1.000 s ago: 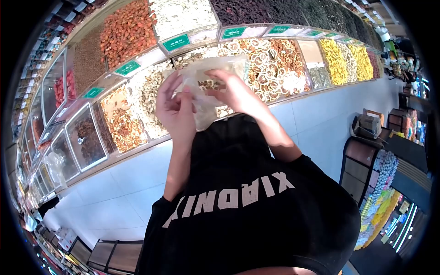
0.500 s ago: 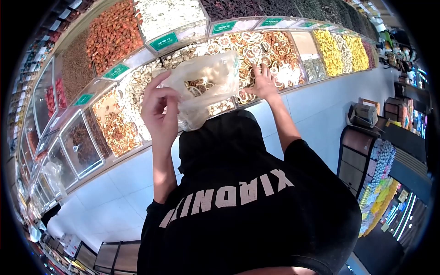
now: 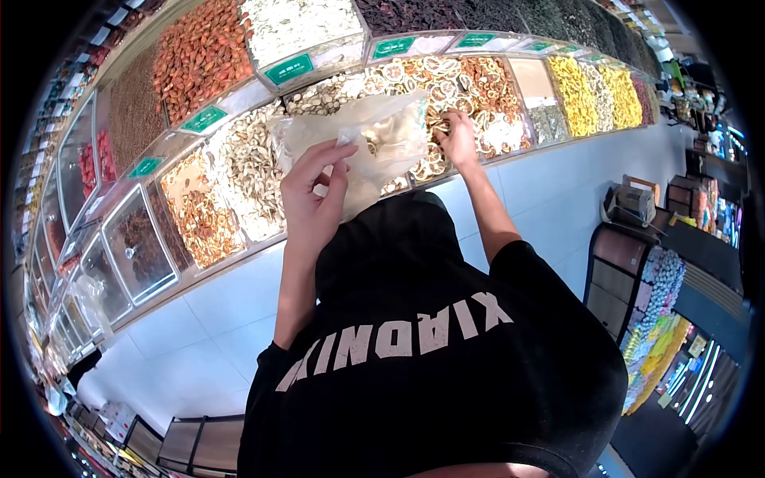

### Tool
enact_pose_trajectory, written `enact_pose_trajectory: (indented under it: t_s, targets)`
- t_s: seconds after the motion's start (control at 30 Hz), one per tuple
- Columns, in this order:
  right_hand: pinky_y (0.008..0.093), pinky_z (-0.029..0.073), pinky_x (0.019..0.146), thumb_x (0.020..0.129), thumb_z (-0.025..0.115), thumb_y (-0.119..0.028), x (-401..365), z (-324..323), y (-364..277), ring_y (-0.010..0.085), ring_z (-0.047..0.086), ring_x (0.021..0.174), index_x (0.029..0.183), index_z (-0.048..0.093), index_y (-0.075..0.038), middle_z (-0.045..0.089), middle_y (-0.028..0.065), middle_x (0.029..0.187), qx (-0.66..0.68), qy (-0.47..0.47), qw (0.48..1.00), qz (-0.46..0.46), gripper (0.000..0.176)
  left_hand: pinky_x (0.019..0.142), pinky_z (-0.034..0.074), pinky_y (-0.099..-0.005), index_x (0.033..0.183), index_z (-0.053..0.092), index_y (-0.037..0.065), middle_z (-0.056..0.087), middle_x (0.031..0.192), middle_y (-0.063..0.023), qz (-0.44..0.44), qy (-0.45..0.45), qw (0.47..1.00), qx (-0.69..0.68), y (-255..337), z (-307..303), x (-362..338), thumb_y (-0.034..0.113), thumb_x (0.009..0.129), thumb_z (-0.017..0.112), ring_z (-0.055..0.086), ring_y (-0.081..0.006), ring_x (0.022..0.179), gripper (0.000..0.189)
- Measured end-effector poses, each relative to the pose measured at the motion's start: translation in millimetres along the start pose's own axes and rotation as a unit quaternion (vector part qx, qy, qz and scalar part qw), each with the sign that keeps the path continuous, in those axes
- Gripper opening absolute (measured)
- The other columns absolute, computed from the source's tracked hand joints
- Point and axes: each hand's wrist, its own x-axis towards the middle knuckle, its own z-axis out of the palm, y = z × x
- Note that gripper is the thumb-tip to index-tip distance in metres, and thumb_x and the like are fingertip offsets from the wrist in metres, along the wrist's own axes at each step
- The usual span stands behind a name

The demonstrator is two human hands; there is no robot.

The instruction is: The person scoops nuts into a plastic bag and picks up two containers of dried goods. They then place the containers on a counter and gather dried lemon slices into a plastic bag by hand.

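Note:
My left hand pinches the edge of a clear plastic bag, thumb and fingertips pressed together. The bag spreads to the right over the bins, its mouth loosely open. At the bag's right side my right hand reaches into a bin of pale dried fruit slices. Its fingers curl down and close on some of the slices; how many is hidden. More round dried slices with darker rims lie just beyond that hand.
Clear bins hold red-orange dried pieces, white flakes, dark petals and yellow flowers. Green labels mark the back row's front walls. Lidded bins stand at the left. Pale floor lies below the bins.
My right hand's spread fingers have drawn together on the dried slices. My left hand has moved right and the bag has shifted and flattened with it.

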Motion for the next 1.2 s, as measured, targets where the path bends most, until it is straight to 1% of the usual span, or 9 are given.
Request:
enact_pose_trajectory:
  t_s: [0.3,0.43,0.6,0.7,0.77,0.87,0.9,1.0,1.2]
  targets:
    - [0.0411,0.053,0.09,0.079,0.075,-0.001,21,-4,-11,0.0372,0.066,0.096,0.102,0.07,0.001,0.066,0.0215,0.108,0.122,0.091,0.988,0.014,0.023,0.059,0.048,-0.0213,0.118,0.071,0.007,0.068,0.115,-0.0102,-0.012,0.007,1.0,0.003,0,-6,0,0.0,0.093,0.06,0.068,-0.0117,0.082,0.028]
    - [0.036,0.054,0.085,0.081,0.082,-0.012,26,-21,-31,0.0275,0.067,0.094,0.102,0.073,-0.001,0.069,0.0176,0.105,0.25,0.055,0.956,0.142,0.026,0.06,0.048,-0.0211,0.118,0.071,0.007,0.068,0.115,-0.0102,-0.012,0.004,1.0,0.002,-1,-5,-1,0.0,0.092,0.06,0.067,-0.0114,0.083,0.029]
    - [0.0239,0.052,0.078,0.087,0.078,-0.009,25,-82,-90,0.0096,0.065,0.092,0.104,0.074,-0.002,0.074,0.0071,0.1,0.395,0.11,0.899,0.151,0.019,0.059,0.052,-0.0201,0.124,0.068,0.005,0.063,0.12,-0.0083,0.006,-0.022,1.0,0.021,-4,-6,1,0.0,0.096,0.058,0.064,-0.0098,0.088,0.03]
    - [0.0221,0.054,0.079,0.088,0.075,-0.005,18,-119,-137,0.0092,0.066,0.093,0.107,0.072,-0.002,0.072,0.0077,0.105,0.489,0.125,0.863,-0.01,0.019,0.059,0.052,-0.0197,0.127,0.067,0.005,0.063,0.123,-0.0087,0.012,-0.02,0.999,0.022,-4,-3,3,0.0,0.095,0.058,0.064,-0.0099,0.088,0.033]
    - [0.0249,0.055,0.082,0.086,0.077,-0.004,10,-132,-170,0.0107,0.066,0.094,0.105,0.073,-0.003,0.07,0.0083,0.108,0.505,0.077,0.856,-0.087,0.02,0.059,0.052,-0.0193,0.129,0.065,0.005,0.063,0.125,-0.0089,0.022,-0.019,0.999,0.02,-4,0,3,-0.001,0.095,0.058,0.065,-0.0099,0.088,0.036]
    - [0.0382,0.05,0.097,0.084,0.076,-0.016,-1,-117,-197,0.0274,0.065,0.111,0.104,0.071,-0.001,0.068,0.0137,0.114,0.328,-0.063,0.934,-0.127,0.026,0.059,0.051,-0.0187,0.133,0.063,0.006,0.062,0.129,-0.0091,0.012,-0.021,1.0,0.016,-2,5,4,-0.002,0.094,0.058,0.065,-0.0099,0.088,0.04]
    - [0.0396,0.049,0.099,0.086,0.074,-0.018,3,-107,-197,0.0342,0.063,0.113,0.113,0.068,0.0,0.066,0.0177,0.117,0.203,-0.099,0.948,-0.226,0.033,0.059,0.051,-0.0186,0.133,0.063,0.006,0.062,0.129,-0.0091,0.013,-0.018,1.0,0.013,-2,7,4,-0.002,0.094,0.058,0.065,-0.0098,0.088,0.04]
    - [0.039,0.048,0.102,0.087,0.073,-0.016,-8,-98,-197,0.0316,0.061,0.12,0.13,0.061,-0.003,0.064,0.0167,0.127,0.239,-0.104,0.946,-0.192,0.046,0.058,0.051,-0.0183,0.135,0.061,0.005,0.061,0.132,-0.01,0.01,-0.013,1.0,0.017,0,9,1,-0.002,0.094,0.058,0.065,-0.0095,0.088,0.042]
    - [0.0337,0.053,0.089,0.096,0.068,-0.023,-12,-120,-148,0.0188,0.064,0.109,0.13,0.062,-0.005,0.067,0.0102,0.122,0.319,-0.212,0.923,-0.038,0.039,0.059,0.05,-0.019,0.137,0.056,-0.001,0.06,0.136,-0.012,-0.009,0.012,0.999,-0.03,-3,17,-1,-0.004,0.095,0.055,0.065,-0.011,0.087,0.042]
